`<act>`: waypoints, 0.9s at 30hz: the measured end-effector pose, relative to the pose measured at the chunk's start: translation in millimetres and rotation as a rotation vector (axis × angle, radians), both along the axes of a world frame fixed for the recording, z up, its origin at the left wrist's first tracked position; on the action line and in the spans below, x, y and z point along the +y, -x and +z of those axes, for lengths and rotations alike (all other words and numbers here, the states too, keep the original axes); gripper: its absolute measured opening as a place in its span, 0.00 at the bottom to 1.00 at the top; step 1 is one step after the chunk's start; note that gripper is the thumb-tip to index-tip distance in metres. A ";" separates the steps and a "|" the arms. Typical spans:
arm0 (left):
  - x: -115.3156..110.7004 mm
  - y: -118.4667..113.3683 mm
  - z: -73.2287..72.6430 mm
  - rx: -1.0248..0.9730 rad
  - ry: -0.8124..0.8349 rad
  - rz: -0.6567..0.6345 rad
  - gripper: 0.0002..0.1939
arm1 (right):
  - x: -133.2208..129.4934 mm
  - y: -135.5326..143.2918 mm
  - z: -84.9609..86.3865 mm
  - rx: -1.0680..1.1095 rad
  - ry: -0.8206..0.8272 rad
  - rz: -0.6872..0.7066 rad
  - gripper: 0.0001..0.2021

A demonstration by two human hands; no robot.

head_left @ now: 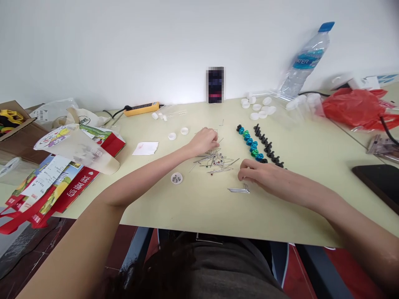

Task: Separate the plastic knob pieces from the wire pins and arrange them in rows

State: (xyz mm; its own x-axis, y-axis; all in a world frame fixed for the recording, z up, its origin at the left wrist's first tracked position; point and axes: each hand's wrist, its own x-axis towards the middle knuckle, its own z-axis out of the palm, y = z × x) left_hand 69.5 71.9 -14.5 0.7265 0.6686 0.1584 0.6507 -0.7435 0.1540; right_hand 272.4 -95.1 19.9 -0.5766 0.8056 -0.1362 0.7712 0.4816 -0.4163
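Note:
My left hand (204, 140) is at the far side of a loose pile of thin metal rods and hex keys (215, 161), its fingers bent down and pinched; what they hold is too small to tell. To the right, my right hand (254, 171) hovers by a small stack of L-shaped hex keys (239, 189), thumb and fingers curled together, their contents hidden. Behind it run a row of blue and green knobs (250, 142) and a row of black wing-shaped knobs (267, 145). A white cap with small parts (176, 178) lies left of the pile.
White caps (263, 111) lie at the back right near a tilted water bottle (305, 62). A phone (215, 85) leans on the wall. At left are a plastic cup (81, 149), a red bag (75, 187) and a paper scrap (145, 148). A dark tablet-like object (378, 182) lies right.

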 end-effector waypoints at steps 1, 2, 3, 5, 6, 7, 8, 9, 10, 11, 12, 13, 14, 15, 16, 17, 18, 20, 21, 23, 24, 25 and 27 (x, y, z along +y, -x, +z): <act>0.3 -5.8 -0.8 0.026 -0.008 0.003 0.07 | 0.0 0.2 -0.5 0.000 -0.023 0.008 0.12; 0.0 -10.4 -0.7 0.053 -0.018 0.004 0.09 | 0.2 0.4 -1.0 -0.004 -0.045 0.018 0.12; -0.7 -13.6 0.0 0.078 -0.032 -0.006 0.10 | 0.4 0.5 -1.6 -0.008 -0.069 0.028 0.12; -2.7 -16.2 3.1 0.114 -0.060 -0.044 0.10 | 1.0 0.7 -2.6 -0.017 -0.123 0.040 0.11; -3.8 -15.9 5.2 0.116 -0.067 -0.068 0.10 | 1.5 0.7 -3.1 -0.022 -0.153 0.039 0.11; -5.2 -15.1 7.8 0.095 -0.057 -0.094 0.09 | 2.1 0.7 -3.5 -0.026 -0.185 0.034 0.11; -7.1 -14.0 10.8 0.037 -0.018 -0.117 0.07 | 2.8 0.7 -3.8 -0.028 -0.218 0.019 0.12; -9.7 -12.9 14.2 -0.060 0.065 -0.133 0.06 | 3.6 0.7 -3.9 -0.024 -0.254 -0.008 0.12; -13.3 -12.1 17.9 -0.188 0.193 -0.146 0.04 | 4.4 0.9 -3.9 -0.009 -0.291 -0.051 0.12; -18.2 -11.5 21.7 -0.336 0.361 -0.159 0.02 | 5.1 1.2 -3.7 0.020 -0.330 -0.113 0.11; -24.4 -11.4 25.4 -0.495 0.557 -0.161 0.04 | 5.6 1.8 -3.4 0.064 -0.365 -0.187 0.11; -31.9 -11.5 28.8 -0.640 0.767 -0.159 0.06 | 5.8 2.5 -3.1 0.123 -0.391 -0.264 0.10; -40.4 -11.8 31.7 -0.766 0.960 -0.145 0.08 | 5.6 3.5 -2.7 0.190 -0.403 -0.334 0.10; -49.6 -12.1 33.8 -0.867 1.110 -0.123 0.09 | 5.1 4.7 -2.4 0.262 -0.398 -0.387 0.11; -59.0 -12.3 34.9 -0.933 1.224 -0.113 0.09 | 4.3 6.1 -2.3 0.335 -0.373 -0.422 0.12; -68.3 -12.1 35.0 -0.978 1.305 -0.103 0.09 | 3.5 7.7 -2.3 0.410 -0.328 -0.441 0.13; -77.0 -11.5 34.1 -1.001 1.365 -0.094 0.09 | 2.8 9.1 -2.5 0.488 -0.262 -0.448 0.13; -91.9 -8.8 29.7 -1.001 1.433 -0.084 0.10 | 2.3 11.5 -2.8 0.625 -0.100 -0.450 0.11; -97.8 -6.8 26.6 -0.988 1.446 -0.087 0.10 | 2.6 12.1 -2.9 0.670 -0.016 -0.447 0.11; -106.8 -2.1 19.7 -0.963 1.440 -0.089 0.11 | 4.2 12.3 -2.8 0.701 0.136 -0.425 0.12; -110.1 0.2 16.5 -0.956 1.429 -0.086 0.11 | 5.2 12.1 -2.7 0.695 0.198 -0.408 0.12; -112.5 2.5 14.0 -0.948 1.416 -0.080 0.11 | 6.2 11.8 -2.8 0.681 0.248 -0.389 0.11; -113.5 6.8 11.4 -0.897 1.389 -0.078 0.12 | 7.7 11.5 -3.7 0.631 0.306 -0.358 0.10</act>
